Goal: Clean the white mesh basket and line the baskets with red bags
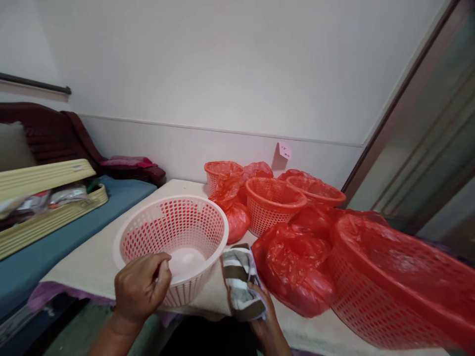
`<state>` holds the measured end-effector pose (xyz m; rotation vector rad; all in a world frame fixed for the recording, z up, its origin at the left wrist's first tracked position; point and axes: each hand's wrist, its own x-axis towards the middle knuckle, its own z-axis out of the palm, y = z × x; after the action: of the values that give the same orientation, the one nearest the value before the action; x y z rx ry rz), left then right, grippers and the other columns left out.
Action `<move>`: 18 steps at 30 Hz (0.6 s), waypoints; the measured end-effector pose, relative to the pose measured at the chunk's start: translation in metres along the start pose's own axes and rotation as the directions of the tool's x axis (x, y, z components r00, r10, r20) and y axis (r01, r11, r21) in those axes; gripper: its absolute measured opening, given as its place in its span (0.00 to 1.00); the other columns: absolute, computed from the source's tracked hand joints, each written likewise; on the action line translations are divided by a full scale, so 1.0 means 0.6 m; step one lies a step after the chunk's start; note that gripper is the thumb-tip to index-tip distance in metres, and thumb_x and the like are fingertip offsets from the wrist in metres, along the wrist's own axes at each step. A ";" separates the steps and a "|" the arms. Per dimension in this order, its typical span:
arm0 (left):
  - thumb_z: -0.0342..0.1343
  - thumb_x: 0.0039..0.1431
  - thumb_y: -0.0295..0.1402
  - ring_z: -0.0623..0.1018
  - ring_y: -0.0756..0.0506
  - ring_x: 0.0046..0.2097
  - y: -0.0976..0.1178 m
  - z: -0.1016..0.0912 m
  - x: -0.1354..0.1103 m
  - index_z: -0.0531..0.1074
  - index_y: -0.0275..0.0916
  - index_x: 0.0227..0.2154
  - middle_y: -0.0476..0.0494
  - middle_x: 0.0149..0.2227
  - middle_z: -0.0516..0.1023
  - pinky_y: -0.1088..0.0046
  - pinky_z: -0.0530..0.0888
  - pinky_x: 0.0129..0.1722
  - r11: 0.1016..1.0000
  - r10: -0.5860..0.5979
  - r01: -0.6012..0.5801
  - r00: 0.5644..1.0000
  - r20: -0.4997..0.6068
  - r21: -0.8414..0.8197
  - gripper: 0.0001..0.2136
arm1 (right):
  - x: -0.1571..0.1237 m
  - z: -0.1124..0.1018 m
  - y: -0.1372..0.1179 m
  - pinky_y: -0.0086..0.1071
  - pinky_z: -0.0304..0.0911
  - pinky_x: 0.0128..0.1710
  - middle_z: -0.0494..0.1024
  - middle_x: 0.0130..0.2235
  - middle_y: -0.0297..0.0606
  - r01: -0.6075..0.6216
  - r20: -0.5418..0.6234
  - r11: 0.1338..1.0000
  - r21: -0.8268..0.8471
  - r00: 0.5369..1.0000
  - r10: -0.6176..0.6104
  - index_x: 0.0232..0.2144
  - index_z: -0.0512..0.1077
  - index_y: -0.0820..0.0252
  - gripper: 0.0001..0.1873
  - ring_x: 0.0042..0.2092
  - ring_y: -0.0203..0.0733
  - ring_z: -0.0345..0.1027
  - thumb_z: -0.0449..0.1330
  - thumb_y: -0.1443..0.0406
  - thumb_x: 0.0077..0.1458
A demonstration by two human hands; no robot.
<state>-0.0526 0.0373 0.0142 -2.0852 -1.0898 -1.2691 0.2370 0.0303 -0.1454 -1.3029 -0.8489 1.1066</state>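
My left hand (139, 289) grips the near rim of a round white perforated basket (174, 232), which sits tilted on the cloth-covered table (92, 262). My right hand (265, 316) holds a folded cloth (239, 279) with brown and white stripes, just to the right of the basket and touching its side. Nothing lies inside the basket.
Red plastic bags (297, 267) and several red perforated baskets (272, 200) crowd the table's right and back. A large red basket (393, 282) fills the near right. A yellow slatted case (48, 202) rests on a blue bed at left. A glass door stands at right.
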 end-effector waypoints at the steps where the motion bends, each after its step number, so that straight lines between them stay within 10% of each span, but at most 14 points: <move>1: 0.50 0.59 0.27 0.78 0.49 0.27 -0.001 0.000 0.002 0.72 0.38 0.32 0.48 0.26 0.79 0.73 0.71 0.30 1.000 -0.005 0.005 1.000 0.002 0.000 0.06 | -0.018 0.002 -0.008 0.39 0.68 0.31 0.78 0.28 0.38 -0.036 0.018 0.991 0.130 0.999 0.034 0.39 0.73 0.61 0.26 0.29 0.46 0.73 0.58 0.47 0.47; 5: 0.53 0.59 0.29 0.77 0.51 0.25 0.000 -0.004 0.008 0.72 0.39 0.32 0.51 0.25 0.78 0.75 0.71 0.28 0.996 -0.054 0.057 0.997 0.049 -0.071 0.04 | -0.079 0.007 -0.047 0.41 0.70 0.39 0.80 0.29 0.35 -0.177 0.131 0.783 0.596 0.984 0.123 0.40 0.75 0.58 0.23 0.35 0.48 0.76 0.68 0.55 0.41; 11: 0.52 0.62 0.38 0.78 0.51 0.27 0.007 -0.025 0.000 0.72 0.41 0.37 0.52 0.29 0.78 0.78 0.74 0.26 0.812 -0.478 0.484 0.872 0.104 -0.325 0.08 | -0.111 -0.003 -0.091 0.45 0.68 0.49 0.81 0.30 0.36 -0.166 0.101 0.706 0.688 0.986 0.133 0.42 0.76 0.57 0.22 0.39 0.49 0.77 0.69 0.57 0.43; 18: 0.56 0.57 0.35 0.78 0.42 0.46 -0.007 -0.051 -0.037 0.72 0.44 0.40 0.45 0.41 0.78 0.65 0.74 0.47 0.904 -0.313 0.301 0.950 0.012 -0.302 0.09 | -0.149 0.016 -0.156 0.40 0.70 0.37 0.82 0.35 0.43 -0.123 0.025 0.700 0.704 0.989 0.149 0.48 0.74 0.59 0.33 0.35 0.51 0.77 0.72 0.56 0.37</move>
<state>-0.0777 0.0094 0.0087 -2.1513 -1.3186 -1.7134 0.2157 -0.0457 -0.0423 -0.7263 -0.2299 1.3446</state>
